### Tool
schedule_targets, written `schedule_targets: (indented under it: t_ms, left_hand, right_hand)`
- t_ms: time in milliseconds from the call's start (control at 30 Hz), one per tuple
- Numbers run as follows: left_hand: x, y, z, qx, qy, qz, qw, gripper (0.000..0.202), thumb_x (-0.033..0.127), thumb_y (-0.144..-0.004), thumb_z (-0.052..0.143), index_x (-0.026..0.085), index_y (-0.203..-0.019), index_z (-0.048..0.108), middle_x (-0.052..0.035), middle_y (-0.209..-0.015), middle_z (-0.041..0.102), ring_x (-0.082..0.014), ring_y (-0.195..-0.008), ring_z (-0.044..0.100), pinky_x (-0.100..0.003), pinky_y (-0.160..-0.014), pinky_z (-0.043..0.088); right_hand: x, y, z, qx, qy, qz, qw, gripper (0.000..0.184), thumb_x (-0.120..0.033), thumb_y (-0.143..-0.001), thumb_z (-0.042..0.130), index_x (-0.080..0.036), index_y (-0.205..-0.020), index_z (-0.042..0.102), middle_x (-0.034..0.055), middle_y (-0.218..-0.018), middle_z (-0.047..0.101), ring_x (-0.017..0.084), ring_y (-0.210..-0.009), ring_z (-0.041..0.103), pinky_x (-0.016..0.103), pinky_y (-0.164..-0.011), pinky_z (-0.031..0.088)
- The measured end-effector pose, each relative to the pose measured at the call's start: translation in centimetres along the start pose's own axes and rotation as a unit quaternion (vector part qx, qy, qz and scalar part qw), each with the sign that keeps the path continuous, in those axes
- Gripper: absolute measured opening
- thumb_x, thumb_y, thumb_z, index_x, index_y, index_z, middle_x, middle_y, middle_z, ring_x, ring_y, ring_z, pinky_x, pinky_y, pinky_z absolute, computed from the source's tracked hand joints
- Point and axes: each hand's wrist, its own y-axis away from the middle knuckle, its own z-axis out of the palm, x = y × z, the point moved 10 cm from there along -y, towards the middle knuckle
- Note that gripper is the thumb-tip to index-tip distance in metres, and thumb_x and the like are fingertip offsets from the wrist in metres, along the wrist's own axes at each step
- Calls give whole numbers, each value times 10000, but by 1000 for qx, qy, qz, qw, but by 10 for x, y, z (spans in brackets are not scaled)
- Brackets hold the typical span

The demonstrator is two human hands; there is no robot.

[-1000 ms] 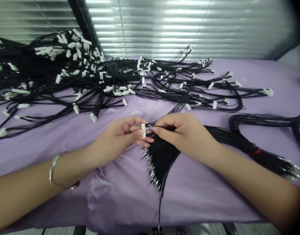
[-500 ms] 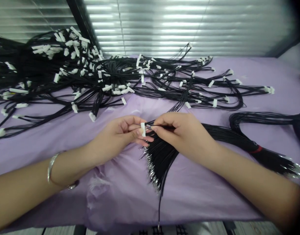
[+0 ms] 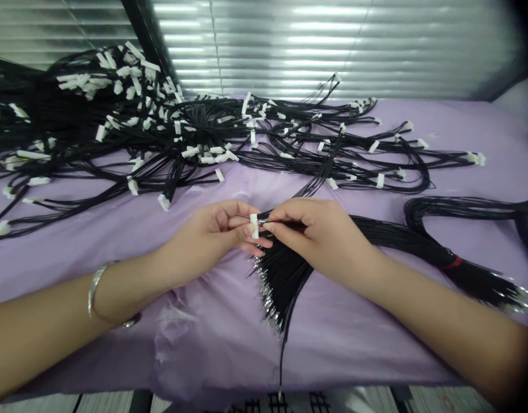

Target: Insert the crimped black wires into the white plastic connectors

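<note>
My left hand (image 3: 212, 238) pinches a small white connector (image 3: 254, 225) between thumb and fingertips at the middle of the purple-covered table (image 3: 204, 332). My right hand (image 3: 324, 232) is closed on a thin black wire (image 3: 285, 222) whose metal tip meets the connector. Under my right hand lies a fanned bundle of black wires with metal terminals (image 3: 276, 287), running off to the right.
A big tangle of finished black wire harnesses with white connectors (image 3: 152, 132) covers the back and left of the table. A second wire bundle tied with a red band (image 3: 451, 265) lies at the right. Metal slatted blinds (image 3: 333, 46) stand behind. A bracelet is on my left wrist.
Both hands stay together at the connector with only slight shifts. The camera view has moved a little.
</note>
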Motion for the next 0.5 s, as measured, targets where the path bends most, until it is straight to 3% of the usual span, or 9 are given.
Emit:
schedule_targets:
  t_ms: [500]
  left_hand:
    - [1,-2,1,27,0,-5,1000,92,69,-801,597,107,-874,558,5,-712,677,-106,-678,679,-226,-688,573]
  right_hand:
    - [-5,0,3,30,10,-25,999,152,-162,-834,553,-138,-734,665,5,-697,651,95,-641,552,214,-612,384]
